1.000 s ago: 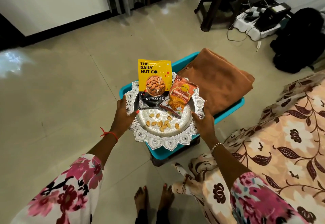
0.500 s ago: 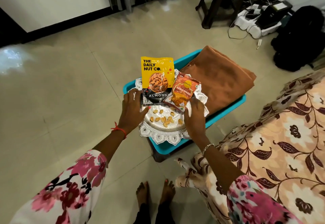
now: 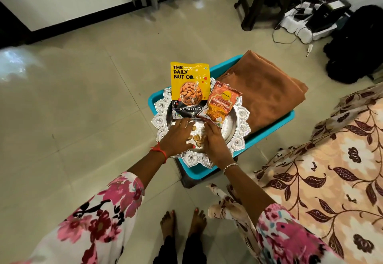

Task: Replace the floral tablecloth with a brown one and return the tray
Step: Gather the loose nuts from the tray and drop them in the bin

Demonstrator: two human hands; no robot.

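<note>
An ornate silver tray (image 3: 241, 128) sits on a teal stool top (image 3: 275, 125), beside a folded brown cloth (image 3: 267, 96). On the tray lie a yellow almond packet (image 3: 189, 83), an orange snack packet (image 3: 221, 104) and several loose almonds (image 3: 195, 137). My left hand (image 3: 178, 137) lies flat in the tray's middle, fingers reaching the almond packet's lower edge. My right hand (image 3: 214, 141) rests beside it over the almonds, fingertips at the snack packet's lower corner. The floral tablecloth (image 3: 331, 160) covers the surface at the right and hangs down to the floor.
A dark wooden stool (image 3: 261, 0) stands at the back. A white printer with cables (image 3: 310, 21) and a black bag (image 3: 358, 44) lie on the floor at the far right. My bare feet (image 3: 182, 222) stand on the tiled floor just before the teal stool.
Both hands have left the tray's outer rim and moved inward to its middle, over the loose almonds. The tray stays on the teal stool.
</note>
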